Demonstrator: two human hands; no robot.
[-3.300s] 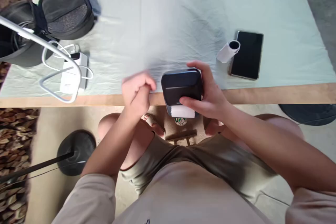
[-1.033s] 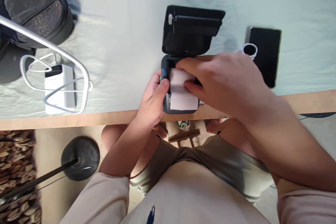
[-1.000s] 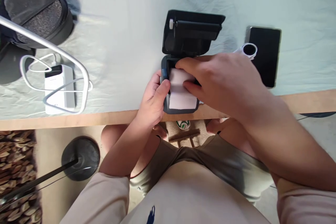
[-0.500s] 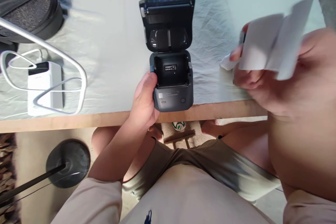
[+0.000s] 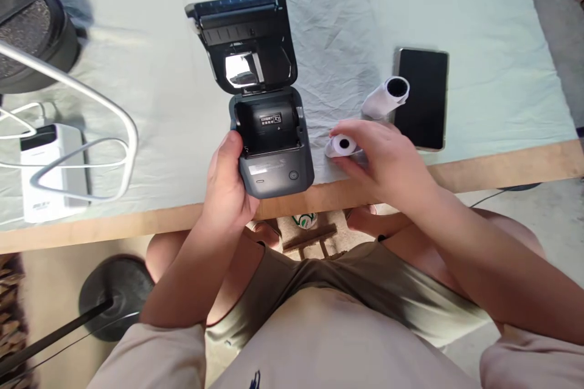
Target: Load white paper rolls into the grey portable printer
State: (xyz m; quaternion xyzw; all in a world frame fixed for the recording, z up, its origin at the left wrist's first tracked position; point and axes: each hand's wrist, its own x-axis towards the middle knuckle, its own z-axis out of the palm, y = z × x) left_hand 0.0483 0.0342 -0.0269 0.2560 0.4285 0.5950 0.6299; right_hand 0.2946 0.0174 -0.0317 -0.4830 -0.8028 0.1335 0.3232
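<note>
Left hand (image 5: 228, 179) grips black boxy plastic printer (image 5: 278, 177), centre frame: lid (image 5: 269, 42) up, bay (image 5: 258, 137) shows only a printed label (image 5: 271, 120), no roll. Right hand (image 5: 387, 155) closed round small white paper roll (image 5: 336, 146), right of centre; on tabletop (image 5: 502, 164) or just above, can't tell from here. Step looks like roll handling, bay open; next move calls for steady printer, firm pinch.

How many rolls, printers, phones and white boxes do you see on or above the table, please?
Rolls: 2
Printer: 1
Phone: 1
White box: 1
Total: 5
</note>
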